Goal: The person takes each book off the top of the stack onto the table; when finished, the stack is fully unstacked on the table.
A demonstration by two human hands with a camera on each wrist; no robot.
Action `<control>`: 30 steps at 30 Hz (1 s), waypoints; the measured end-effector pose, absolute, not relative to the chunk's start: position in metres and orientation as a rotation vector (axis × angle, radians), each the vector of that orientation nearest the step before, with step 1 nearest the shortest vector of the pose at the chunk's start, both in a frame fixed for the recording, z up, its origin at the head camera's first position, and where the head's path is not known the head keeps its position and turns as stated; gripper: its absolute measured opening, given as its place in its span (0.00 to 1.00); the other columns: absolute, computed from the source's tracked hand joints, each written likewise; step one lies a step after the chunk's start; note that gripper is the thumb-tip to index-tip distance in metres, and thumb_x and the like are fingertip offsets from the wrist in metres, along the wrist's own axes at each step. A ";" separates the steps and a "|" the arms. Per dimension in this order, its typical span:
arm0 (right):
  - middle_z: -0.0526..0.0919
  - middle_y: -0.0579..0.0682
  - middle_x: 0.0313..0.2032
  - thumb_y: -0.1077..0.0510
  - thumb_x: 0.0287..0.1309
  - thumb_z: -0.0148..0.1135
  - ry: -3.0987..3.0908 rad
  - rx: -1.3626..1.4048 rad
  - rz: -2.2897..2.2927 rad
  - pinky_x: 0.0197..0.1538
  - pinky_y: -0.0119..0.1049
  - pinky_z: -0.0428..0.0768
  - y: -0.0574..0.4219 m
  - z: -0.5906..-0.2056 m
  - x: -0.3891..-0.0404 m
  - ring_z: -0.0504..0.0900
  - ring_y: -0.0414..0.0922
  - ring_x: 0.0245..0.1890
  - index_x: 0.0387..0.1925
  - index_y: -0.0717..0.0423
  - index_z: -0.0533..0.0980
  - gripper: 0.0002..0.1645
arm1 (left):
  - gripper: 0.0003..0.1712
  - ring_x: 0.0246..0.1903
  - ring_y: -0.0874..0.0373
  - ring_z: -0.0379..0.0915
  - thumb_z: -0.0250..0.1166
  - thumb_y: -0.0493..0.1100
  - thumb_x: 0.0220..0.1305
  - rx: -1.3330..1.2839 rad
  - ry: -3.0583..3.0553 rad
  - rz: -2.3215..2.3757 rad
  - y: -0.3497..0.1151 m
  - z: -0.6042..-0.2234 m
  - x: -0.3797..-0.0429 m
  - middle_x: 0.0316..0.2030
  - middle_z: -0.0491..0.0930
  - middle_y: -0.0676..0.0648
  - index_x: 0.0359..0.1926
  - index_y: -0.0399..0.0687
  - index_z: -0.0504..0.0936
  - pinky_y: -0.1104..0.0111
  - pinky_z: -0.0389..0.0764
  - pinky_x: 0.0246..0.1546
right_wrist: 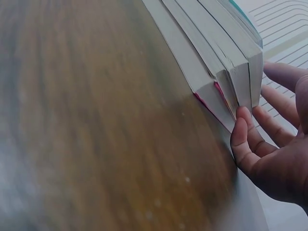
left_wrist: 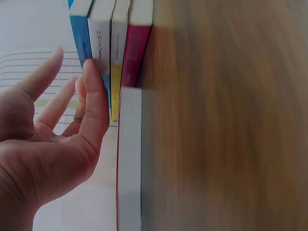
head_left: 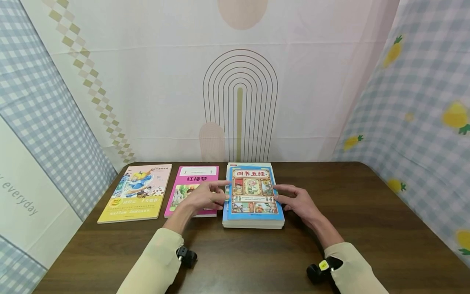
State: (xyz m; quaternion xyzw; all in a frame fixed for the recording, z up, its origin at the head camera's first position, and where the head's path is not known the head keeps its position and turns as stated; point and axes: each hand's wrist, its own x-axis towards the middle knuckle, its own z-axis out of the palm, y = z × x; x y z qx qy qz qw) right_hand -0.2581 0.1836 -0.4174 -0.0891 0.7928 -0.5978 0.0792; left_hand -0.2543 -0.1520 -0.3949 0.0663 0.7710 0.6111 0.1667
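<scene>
A blue-covered book [head_left: 252,199] with picture panels lies on top of a stack of several books in the middle of the table. My left hand [head_left: 203,198] is at the stack's left side, index finger stretched to the blue book's edge. On the opposite side, my right hand [head_left: 299,204] has its fingertips right at the edge. In the left wrist view, blue, white, yellow and magenta spines [left_wrist: 136,57] show beside the left hand [left_wrist: 62,139]. The right wrist view has the page edges [right_wrist: 207,53] facing the right hand [right_wrist: 276,149], whose fingers are loosely bent.
A magenta book [head_left: 189,177] lies just left of the stack, partly covered by the left hand. Farther left lies a pink and yellow book [head_left: 136,194]. The dark wooden table [head_left: 235,261] ends at a patterned cloth [head_left: 165,102] behind and at both sides.
</scene>
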 end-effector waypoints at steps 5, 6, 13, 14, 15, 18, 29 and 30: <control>0.67 0.63 0.75 0.51 0.68 0.72 2.410 -0.256 -1.791 0.39 0.35 0.85 0.179 -0.420 -0.258 0.80 0.43 0.43 0.69 0.59 0.77 0.33 | 0.33 0.35 0.57 0.79 0.72 0.35 0.69 0.182 2.183 1.776 -0.147 -0.399 -0.257 0.36 0.75 0.47 0.73 0.52 0.78 0.66 0.89 0.37; 0.68 0.63 0.75 0.52 0.67 0.73 2.422 -0.252 -1.785 0.39 0.35 0.85 0.178 -0.420 -0.258 0.80 0.43 0.42 0.69 0.59 0.78 0.33 | 0.33 0.35 0.57 0.78 0.72 0.35 0.69 0.181 2.181 1.780 -0.147 -0.400 -0.257 0.35 0.75 0.47 0.73 0.51 0.78 0.66 0.88 0.36; 0.68 0.61 0.74 0.51 0.65 0.75 2.450 -0.246 -1.741 0.41 0.36 0.86 0.175 -0.416 -0.260 0.82 0.45 0.43 0.70 0.56 0.77 0.35 | 0.34 0.32 0.57 0.76 0.72 0.35 0.68 0.145 2.147 1.810 -0.146 -0.400 -0.257 0.34 0.74 0.47 0.74 0.53 0.77 0.68 0.87 0.33; 0.68 0.61 0.74 0.51 0.65 0.75 2.447 -0.239 -1.737 0.41 0.35 0.86 0.176 -0.416 -0.260 0.82 0.45 0.43 0.70 0.56 0.77 0.35 | 0.34 0.32 0.57 0.76 0.72 0.35 0.68 0.145 2.144 1.809 -0.146 -0.400 -0.257 0.34 0.74 0.47 0.74 0.53 0.77 0.68 0.87 0.33; 0.68 0.61 0.74 0.51 0.65 0.75 2.439 -0.232 -1.736 0.41 0.35 0.86 0.176 -0.415 -0.260 0.82 0.46 0.42 0.70 0.56 0.77 0.35 | 0.35 0.32 0.57 0.76 0.72 0.35 0.68 0.147 2.144 1.805 -0.146 -0.400 -0.257 0.34 0.74 0.47 0.74 0.53 0.77 0.68 0.87 0.33; 0.68 0.62 0.73 0.52 0.65 0.75 2.414 -0.213 -1.739 0.41 0.36 0.86 0.177 -0.413 -0.261 0.81 0.46 0.42 0.71 0.56 0.76 0.36 | 0.35 0.33 0.57 0.76 0.72 0.34 0.68 0.154 2.143 1.792 -0.146 -0.398 -0.257 0.35 0.73 0.47 0.74 0.54 0.76 0.68 0.87 0.34; 0.76 0.56 0.55 0.55 0.67 0.73 2.307 -0.216 -1.773 0.43 0.34 0.87 0.187 -0.413 -0.262 0.77 0.47 0.49 0.73 0.57 0.73 0.36 | 0.38 0.33 0.55 0.79 0.72 0.33 0.67 0.159 2.210 1.727 -0.145 -0.398 -0.255 0.35 0.75 0.46 0.76 0.48 0.73 0.66 0.90 0.35; 0.76 0.56 0.55 0.55 0.67 0.73 2.286 -0.209 -1.780 0.44 0.35 0.88 0.188 -0.414 -0.262 0.77 0.47 0.49 0.73 0.56 0.73 0.36 | 0.38 0.32 0.55 0.79 0.72 0.33 0.67 0.153 2.217 1.722 -0.145 -0.398 -0.255 0.35 0.75 0.45 0.77 0.48 0.72 0.65 0.90 0.35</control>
